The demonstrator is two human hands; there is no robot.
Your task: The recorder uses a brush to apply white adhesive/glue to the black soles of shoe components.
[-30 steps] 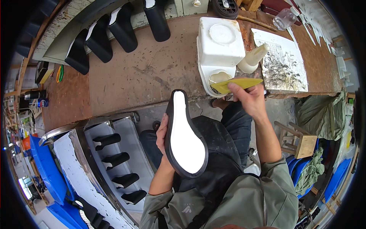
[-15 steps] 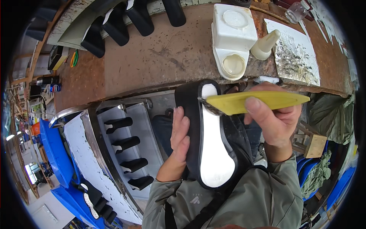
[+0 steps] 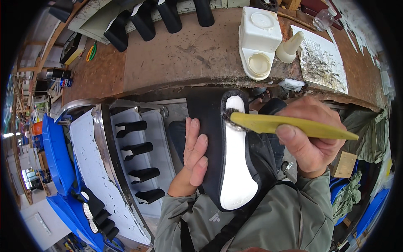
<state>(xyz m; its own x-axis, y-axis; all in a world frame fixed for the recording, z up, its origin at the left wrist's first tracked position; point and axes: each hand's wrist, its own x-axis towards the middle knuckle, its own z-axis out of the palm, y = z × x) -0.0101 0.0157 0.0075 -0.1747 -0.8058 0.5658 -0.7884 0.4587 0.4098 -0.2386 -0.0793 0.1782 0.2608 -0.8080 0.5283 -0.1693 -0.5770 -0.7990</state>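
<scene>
A black boot (image 3: 213,168) lies sole up over my lap, its white underside (image 3: 238,168) facing me, narrow end far and broad end near. My left hand (image 3: 194,153) rests along the boot's left side with its fingers stretched out flat. Pinched in my right hand (image 3: 312,138) is a brush with a flat yellow-green handle (image 3: 289,125). Its dark, matted bristles (image 3: 231,116) touch the white underside near the narrow end. A black rim runs round the white area.
Ahead is a stained workbench (image 3: 180,59) with a white container (image 3: 260,38), a white cone-shaped nozzle (image 3: 289,47), and a smeared paper sheet (image 3: 323,59). Several black boots (image 3: 142,21) stand at the back. A rack (image 3: 138,126) at left holds more, near blue bins (image 3: 58,155).
The brush bristles have moved from the left edge of the narrow end onto its white surface. My right hand has shifted right and slightly down. My left hand stays against the boot.
</scene>
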